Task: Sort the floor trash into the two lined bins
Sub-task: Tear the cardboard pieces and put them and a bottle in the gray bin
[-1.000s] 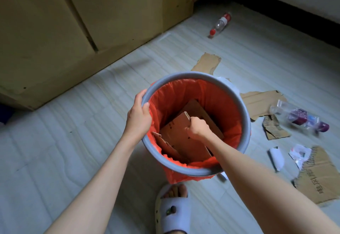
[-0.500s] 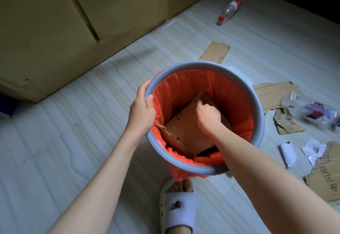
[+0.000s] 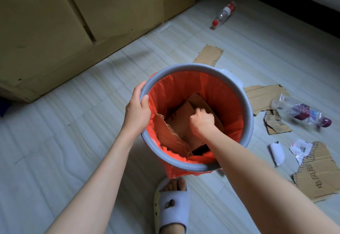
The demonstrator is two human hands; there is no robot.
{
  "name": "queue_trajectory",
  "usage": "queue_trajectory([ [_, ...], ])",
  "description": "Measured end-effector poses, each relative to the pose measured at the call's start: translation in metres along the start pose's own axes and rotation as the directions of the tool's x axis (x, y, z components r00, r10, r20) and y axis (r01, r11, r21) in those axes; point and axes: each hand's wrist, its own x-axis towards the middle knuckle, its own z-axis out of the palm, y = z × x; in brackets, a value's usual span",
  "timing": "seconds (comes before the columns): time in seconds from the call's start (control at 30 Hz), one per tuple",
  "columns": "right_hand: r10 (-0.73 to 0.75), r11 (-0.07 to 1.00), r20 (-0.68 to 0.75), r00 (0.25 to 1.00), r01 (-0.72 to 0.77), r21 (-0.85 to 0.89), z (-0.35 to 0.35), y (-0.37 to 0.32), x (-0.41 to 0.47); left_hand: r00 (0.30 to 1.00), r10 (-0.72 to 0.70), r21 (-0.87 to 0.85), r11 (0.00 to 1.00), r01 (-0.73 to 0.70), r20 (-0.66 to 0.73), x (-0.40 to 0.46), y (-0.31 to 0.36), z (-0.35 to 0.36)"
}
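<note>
**Head view: both hands at the orange-lined bin**

Nearest, a foot in a pale slipper (image 3: 173,206) stands on the floor (image 3: 55,142), just below the bin. The grey bin (image 3: 246,105) with its orange liner (image 3: 217,88) sits above it. The left hand (image 3: 137,111) grips the bin's left rim, thumb over the edge and fingers curled round the outside. The right hand (image 3: 202,121) is down inside the bin, fist curled on the cardboard (image 3: 182,123) lying there; whether it pinches the sheet or only presses it I cannot tell. A second torn piece (image 3: 169,138) leans against the liner's near-left side.

To the right on the floor lie printed cardboard (image 3: 316,176), white paper scraps (image 3: 276,153), a small torn piece (image 3: 276,123) and a blurred clear bottle (image 3: 301,112). Further back are two more cardboard pieces (image 3: 265,97) (image 3: 209,56), one at the bin's far rim. Farthest, a red-capped bottle (image 3: 223,14) lies near the yellow cabinet (image 3: 92,13).
</note>
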Motion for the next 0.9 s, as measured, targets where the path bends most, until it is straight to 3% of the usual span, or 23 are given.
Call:
queue_trajectory([
  [0.13, -0.016, 0.973, 0.119, 0.993, -0.012, 0.23, -0.002, 0.009, 0.004, 1.0, -0.021, 0.004, 1.0, 0.021, 0.014, -0.001, -0.003, 0.002],
  [0.27, -0.045, 0.833, 0.2, 0.979, -0.073, 0.549, -0.02, 0.007, -0.013, 0.998, -0.031, 0.061, 0.998, 0.034, -0.053, -0.002, 0.002, -0.001],
  [0.4, -0.038, 0.676, 0.016, 0.999, 0.014, 0.737, -0.057, 0.026, -0.054, 0.987, 0.047, 0.065, 0.997, -0.037, -0.156, -0.01, 0.04, -0.008],
  [0.47, 0.075, 0.503, -0.098, 0.992, 0.048, 0.863, -0.073, 0.042, -0.079, 0.981, 0.144, 0.071, 0.988, -0.136, -0.13, -0.021, 0.073, -0.005],
  [0.53, 0.181, 0.287, -0.146, 0.972, 0.09, 0.954, -0.089, 0.057, -0.098, 0.969, 0.242, 0.063, 0.969, -0.239, -0.051, -0.033, 0.103, 0.003],
  [0.6, 0.276, 0.187, -0.161, 0.948, 0.111, 0.976, -0.102, 0.082, -0.127, 0.937, 0.345, 0.028, 0.938, -0.347, 0.059, -0.053, 0.135, 0.018],
  [0.73, 0.414, 0.235, -0.186, 0.891, 0.093, 0.968, -0.093, 0.143, -0.177, 0.853, 0.43, 0.011, 0.891, -0.453, 0.297, -0.079, 0.186, 0.058],
  [0.8, 0.475, 0.274, -0.169, 0.864, 0.037, 0.961, -0.071, 0.176, -0.196, 0.765, 0.423, 0.057, 0.858, -0.511, 0.485, -0.085, 0.203, 0.087],
  [0.9, 0.552, 0.214, -0.065, 0.831, -0.066, 0.975, -0.022, 0.226, -0.212, 0.622, 0.346, 0.125, 0.8, -0.586, 0.703, -0.098, 0.223, 0.139],
])
